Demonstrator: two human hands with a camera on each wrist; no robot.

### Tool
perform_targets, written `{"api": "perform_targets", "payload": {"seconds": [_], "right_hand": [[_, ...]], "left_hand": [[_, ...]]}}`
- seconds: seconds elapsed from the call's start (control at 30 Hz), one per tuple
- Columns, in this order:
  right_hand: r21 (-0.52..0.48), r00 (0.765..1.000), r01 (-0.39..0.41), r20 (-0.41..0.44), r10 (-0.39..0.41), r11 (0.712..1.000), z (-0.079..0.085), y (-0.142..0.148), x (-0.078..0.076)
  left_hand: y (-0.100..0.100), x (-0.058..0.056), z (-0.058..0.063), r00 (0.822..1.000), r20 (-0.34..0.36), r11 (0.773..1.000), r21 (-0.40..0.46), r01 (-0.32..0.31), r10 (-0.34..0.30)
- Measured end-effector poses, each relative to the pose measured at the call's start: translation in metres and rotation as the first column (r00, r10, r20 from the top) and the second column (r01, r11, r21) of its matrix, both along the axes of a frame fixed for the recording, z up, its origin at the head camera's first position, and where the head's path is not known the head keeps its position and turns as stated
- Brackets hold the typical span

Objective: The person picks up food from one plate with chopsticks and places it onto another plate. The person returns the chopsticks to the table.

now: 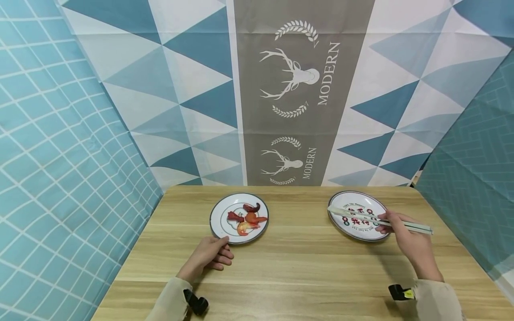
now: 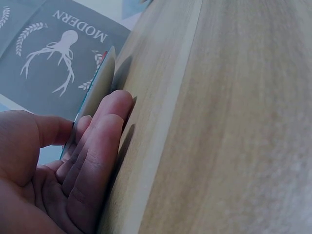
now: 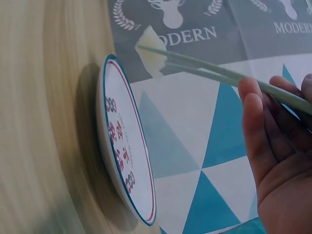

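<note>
My left hand [image 1: 210, 254] pinches the near rim of a white, dark-edged plate [image 1: 218, 218], thumb on top and fingers beneath. Several red, orange and brown food pieces [image 1: 250, 217] lie on this plate. On the right, my right hand [image 1: 411, 240] holds a pair of pale green chopsticks [image 1: 417, 227] over a second white plate [image 1: 343, 199] printed with red characters. In the right wrist view, a pale yellowish piece [image 3: 151, 54] is held at the chopstick tips, raised above that plate. Its kind cannot be made out.
Both plates stand toward the back of a wooden table [image 1: 297, 267], with a gap between them. Behind it hangs a patterned cloth [image 1: 281, 120] with deer heads and triangles. Blue gridded cloth [image 1: 60, 156] closes the left side, and teal cloth [image 1: 478, 169] the right.
</note>
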State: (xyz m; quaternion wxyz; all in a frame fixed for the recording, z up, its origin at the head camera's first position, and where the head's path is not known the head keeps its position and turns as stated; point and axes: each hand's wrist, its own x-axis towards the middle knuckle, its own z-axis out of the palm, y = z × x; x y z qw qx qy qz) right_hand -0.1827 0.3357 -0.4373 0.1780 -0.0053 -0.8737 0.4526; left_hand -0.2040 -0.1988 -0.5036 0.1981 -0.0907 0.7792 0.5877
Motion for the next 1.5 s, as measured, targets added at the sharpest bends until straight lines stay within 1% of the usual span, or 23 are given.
{"api": "perform_targets", "payload": {"seconds": [0.2,0.43,0.53,0.73,0.93,1.1,1.5], "right_hand": [[-0.058,0.998,-0.056,-0.017,0.055,0.997,-0.002,0.005,-0.005],[-0.133,0.996,-0.084,0.008,0.086,0.987,-0.001,0.006,-0.008],[-0.136,0.995,-0.095,0.015,0.098,0.986,-0.002,0.006,-0.009],[-0.133,0.994,-0.107,0.001,0.108,0.985,-0.003,0.006,-0.01],[-0.145,0.992,-0.125,0.006,0.127,0.982,-0.002,0.006,-0.011],[-0.163,0.988,-0.149,0.004,0.152,0.975,-0.004,0.007,-0.014],[-0.183,0.979,-0.203,-0.041,0.199,0.962,-0.006,-0.003,-0.016]], "left_hand": [[0.0,0.001,0.001,1.0,0.007,1.0,0.007,0.001,-0.001],[0.0,0.001,0.003,1.0,-0.003,1.0,0.005,0.002,-0.002],[0.001,0.001,0.003,1.0,-0.007,1.0,0.001,0.001,-0.001],[0.001,0.001,0.002,1.0,-0.009,1.0,0.003,-0.001,0.001],[0.001,0.001,0.002,1.0,-0.008,1.0,0.002,-0.001,0.001],[0.0,0.002,0.003,1.0,-0.004,1.0,0.009,0.003,-0.003],[0.0,0.0,0.003,1.0,-0.005,1.0,0.011,0.02,-0.02]]}}
